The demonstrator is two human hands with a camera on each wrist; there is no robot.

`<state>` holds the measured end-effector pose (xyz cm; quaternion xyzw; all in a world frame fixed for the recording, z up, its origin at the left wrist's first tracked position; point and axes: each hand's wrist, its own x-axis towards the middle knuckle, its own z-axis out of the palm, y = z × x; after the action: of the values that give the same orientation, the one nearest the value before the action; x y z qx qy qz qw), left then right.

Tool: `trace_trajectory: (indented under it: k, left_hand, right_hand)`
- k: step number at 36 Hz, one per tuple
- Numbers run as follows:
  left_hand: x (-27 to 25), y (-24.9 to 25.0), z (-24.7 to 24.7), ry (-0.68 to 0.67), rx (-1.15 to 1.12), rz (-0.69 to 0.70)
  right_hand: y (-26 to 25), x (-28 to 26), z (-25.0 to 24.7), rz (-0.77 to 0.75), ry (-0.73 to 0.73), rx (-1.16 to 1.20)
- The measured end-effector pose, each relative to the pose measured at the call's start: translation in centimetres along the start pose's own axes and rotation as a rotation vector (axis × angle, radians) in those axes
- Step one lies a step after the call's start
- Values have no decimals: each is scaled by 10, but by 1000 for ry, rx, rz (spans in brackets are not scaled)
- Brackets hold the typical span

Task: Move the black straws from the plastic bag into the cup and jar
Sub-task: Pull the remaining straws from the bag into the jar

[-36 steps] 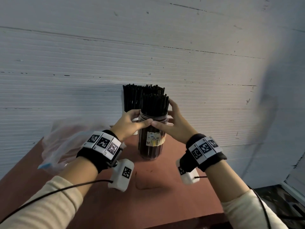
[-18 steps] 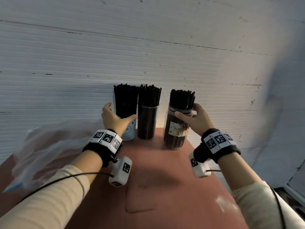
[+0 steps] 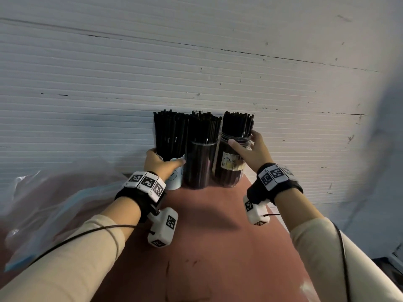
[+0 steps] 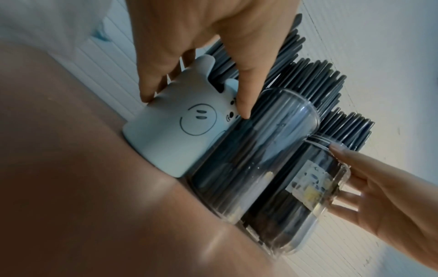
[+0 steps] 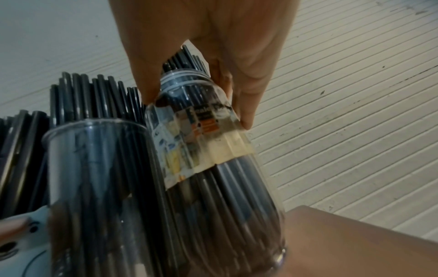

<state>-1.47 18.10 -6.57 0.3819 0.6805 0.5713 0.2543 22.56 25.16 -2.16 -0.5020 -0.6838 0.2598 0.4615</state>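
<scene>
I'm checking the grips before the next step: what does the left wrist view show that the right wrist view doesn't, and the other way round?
Only the left wrist view shows the left hand gripping the white cup with its drawn smiley face, and the plastic bag at the top left corner.

Only the right wrist view shows the right hand from behind, gripping the labelled jar's neck, and the table's far right edge.

Both show the clear cup in the middle and black straws standing in the containers.

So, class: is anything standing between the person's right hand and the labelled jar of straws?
Nothing visible. The right hand already grips the labelled jar near its neck, fingers directly on the plastic. The clear cup stands on the jar's other side.
</scene>
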Motion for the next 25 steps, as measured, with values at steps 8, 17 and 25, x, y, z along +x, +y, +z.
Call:
trace_trajectory:
  k: [8, 17, 25]
  left_hand:
    - [-30, 32, -16, -1, 2, 42]
    - [-86, 83, -120, -130, 216, 316]
    - [-104, 61, -205, -403, 737, 168]
  right_hand:
    - [-13, -33, -6, -53, 215, -70]
    - [-66, -102, 47, -193, -273, -169]
    - [-106, -152, 120, -213, -839, -273]
